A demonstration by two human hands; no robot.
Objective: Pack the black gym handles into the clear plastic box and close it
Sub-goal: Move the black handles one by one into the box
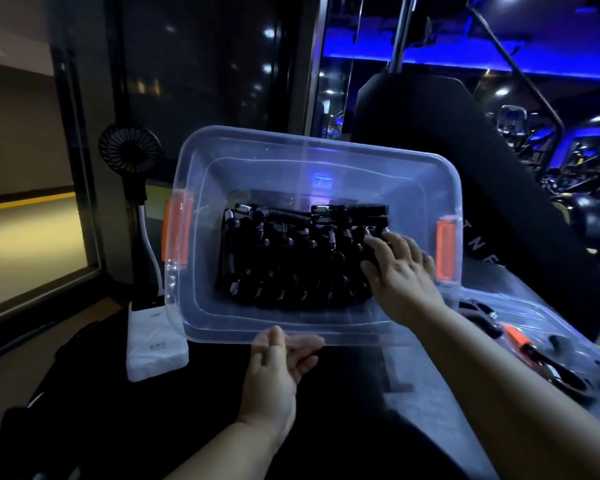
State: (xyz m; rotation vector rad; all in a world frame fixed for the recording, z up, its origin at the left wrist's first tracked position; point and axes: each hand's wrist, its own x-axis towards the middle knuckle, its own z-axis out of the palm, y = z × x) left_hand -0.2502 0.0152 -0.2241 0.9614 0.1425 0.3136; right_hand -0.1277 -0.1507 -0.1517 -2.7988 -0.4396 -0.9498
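The clear plastic box [312,157] with orange side latches stands open in the middle of the view. Several black gym handles [291,258] with silver springs lie packed in rows on its bottom. My right hand [399,268] reaches over the near rim into the box, its fingers resting on the handles at the right end of the rows. My left hand [281,358] hovers palm up at the box's near rim, fingers loosely curled and holding nothing. To the right lies the clear lid [520,317], with a few more black handles [551,365] and an orange piece on it.
A white power bank [153,344] with a white cable lies left of the box. A small black fan [130,148] stands behind it by the window. A black padded gym seat [447,140] rises at the back right.
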